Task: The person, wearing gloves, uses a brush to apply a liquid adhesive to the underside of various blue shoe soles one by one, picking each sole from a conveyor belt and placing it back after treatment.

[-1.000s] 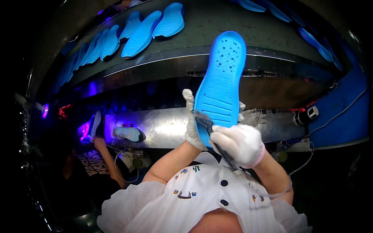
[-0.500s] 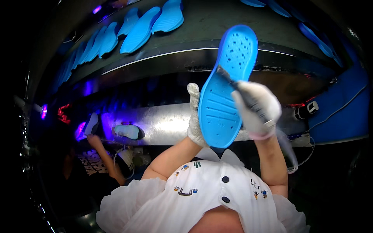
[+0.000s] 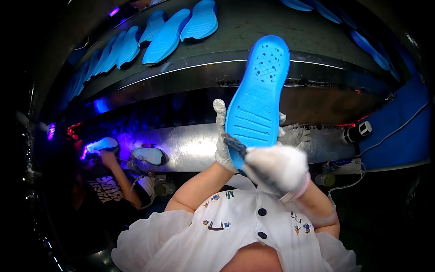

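A bright blue shoe sole (image 3: 253, 109) stands nearly upright before me, its ribbed, hole-dotted face toward me. My left hand (image 3: 221, 136), in a whitish knit glove, grips it from behind; the thumb lies along the left edge and fingertips show at the right edge. In my gloved right hand (image 3: 281, 167), slightly blurred, is a dark-handled brush (image 3: 238, 147). Its tip is at the lower left end of the sole, the fingers closed round the handle.
Several blue soles (image 3: 166, 38) lie on a dark belt (image 3: 244, 27) beyond the metal bench (image 3: 190, 140). At left a co-worker's hand (image 3: 108, 158) holds a shoe (image 3: 102, 145). Another shoe (image 3: 148, 155) rests nearby. A crumpled grey glove or cloth (image 3: 297, 135) lies on the bench.
The brush in my right hand has swept down and left, from the sole's middle to its lower end. The sole has shifted slightly left and down. The co-worker's shoe has turned.
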Motion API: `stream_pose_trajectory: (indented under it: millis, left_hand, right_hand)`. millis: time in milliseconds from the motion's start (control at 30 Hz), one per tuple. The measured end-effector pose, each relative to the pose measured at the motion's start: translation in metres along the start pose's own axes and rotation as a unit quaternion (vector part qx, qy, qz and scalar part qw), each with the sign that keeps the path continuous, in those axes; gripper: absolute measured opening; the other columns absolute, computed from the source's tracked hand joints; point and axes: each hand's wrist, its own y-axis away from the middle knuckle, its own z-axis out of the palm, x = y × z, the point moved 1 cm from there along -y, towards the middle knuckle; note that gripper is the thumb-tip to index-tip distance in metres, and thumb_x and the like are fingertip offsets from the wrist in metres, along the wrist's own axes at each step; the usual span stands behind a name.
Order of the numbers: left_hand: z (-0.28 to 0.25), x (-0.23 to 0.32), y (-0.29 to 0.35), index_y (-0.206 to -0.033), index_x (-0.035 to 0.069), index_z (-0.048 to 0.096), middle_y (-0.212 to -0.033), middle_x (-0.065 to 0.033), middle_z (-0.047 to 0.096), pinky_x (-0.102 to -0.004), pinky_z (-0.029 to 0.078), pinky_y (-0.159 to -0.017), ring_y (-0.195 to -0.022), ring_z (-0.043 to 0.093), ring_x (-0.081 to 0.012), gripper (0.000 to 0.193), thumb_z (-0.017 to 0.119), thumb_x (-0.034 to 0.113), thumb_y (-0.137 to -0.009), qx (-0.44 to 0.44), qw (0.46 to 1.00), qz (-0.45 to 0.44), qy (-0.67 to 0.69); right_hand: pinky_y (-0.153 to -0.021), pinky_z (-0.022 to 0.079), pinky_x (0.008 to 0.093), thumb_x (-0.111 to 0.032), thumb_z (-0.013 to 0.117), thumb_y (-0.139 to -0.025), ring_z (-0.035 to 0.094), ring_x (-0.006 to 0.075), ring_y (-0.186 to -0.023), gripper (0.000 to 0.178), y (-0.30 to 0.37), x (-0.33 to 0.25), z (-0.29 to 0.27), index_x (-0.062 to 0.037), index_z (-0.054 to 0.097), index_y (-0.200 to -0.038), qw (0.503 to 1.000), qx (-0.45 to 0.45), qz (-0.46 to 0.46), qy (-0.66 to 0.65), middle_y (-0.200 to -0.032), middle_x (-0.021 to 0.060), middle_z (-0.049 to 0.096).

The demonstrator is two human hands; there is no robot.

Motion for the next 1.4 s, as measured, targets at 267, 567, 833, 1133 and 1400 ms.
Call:
stream_pose_trajectory:
  millis: [267, 567, 833, 1133, 1400]
  left_hand:
    - [0.011, 0.0, 0.006, -0.144, -0.002, 0.041, -0.128, -0.0286, 0.058, -0.0514, 0.058, -0.09, -0.101, 0.067, -0.0394, 0.117, 0.042, 0.092, -0.075, -0.008, 1.0, -0.006, -0.006]
    - [0.004, 0.028, 0.001, -0.151, 0.0, 0.032, -0.131, -0.0355, 0.053, -0.0586, 0.056, -0.087, -0.107, 0.062, -0.0485, 0.119, 0.044, 0.091, -0.075, -0.061, 0.992, -0.077, 0.074]
    - [-0.009, 0.05, -0.007, -0.148, 0.002, 0.041, -0.123, -0.0348, 0.06, -0.0551, 0.057, -0.087, -0.105, 0.065, -0.0475, 0.104, 0.05, 0.082, -0.082, -0.005, 0.992, -0.126, -0.017]
    - [0.012, 0.064, -0.007, -0.125, 0.004, 0.066, -0.116, -0.0212, 0.069, -0.0518, 0.061, -0.081, -0.093, 0.072, -0.0315, 0.069, 0.063, 0.062, -0.088, 0.19, 0.943, -0.08, -0.262]
    - [0.02, 0.076, -0.014, -0.127, 0.003, 0.066, -0.121, -0.0191, 0.068, -0.0479, 0.06, -0.086, -0.103, 0.07, -0.032, 0.069, 0.066, 0.06, -0.088, 0.14, 0.915, -0.108, -0.362]
  right_hand:
    - [-0.06, 0.054, 0.0325, -0.011, 0.069, -0.073, 0.068, 0.0187, -0.072, 0.032, -0.001, 0.003, 0.0, -0.0059, 0.07, -0.105, 0.993, -0.041, -0.075, 0.081, -0.099, 0.0108, 0.072]
    - [-0.066, 0.058, 0.0336, -0.01, 0.078, -0.071, 0.071, 0.0226, -0.073, 0.032, 0.014, 0.0, 0.001, -0.0107, 0.072, -0.103, 0.999, 0.001, -0.026, 0.037, -0.094, 0.0079, 0.073]
    - [-0.064, 0.055, 0.0263, -0.003, 0.073, -0.078, 0.069, 0.0187, -0.071, 0.025, 0.013, 0.01, 0.003, -0.0097, 0.071, -0.102, 0.991, -0.003, 0.089, -0.099, -0.096, 0.0078, 0.072]
    - [-0.07, 0.056, 0.0335, -0.002, 0.074, -0.077, 0.071, 0.026, -0.08, 0.024, 0.012, -0.005, -0.006, -0.0072, 0.072, -0.101, 0.978, -0.201, -0.043, 0.023, -0.104, 0.0101, 0.073]
    - [-0.072, 0.057, 0.0316, 0.001, 0.078, -0.072, 0.072, 0.0277, -0.077, 0.023, 0.011, -0.008, -0.017, -0.0055, 0.074, -0.094, 0.982, -0.187, -0.005, 0.035, -0.1, 0.012, 0.075]
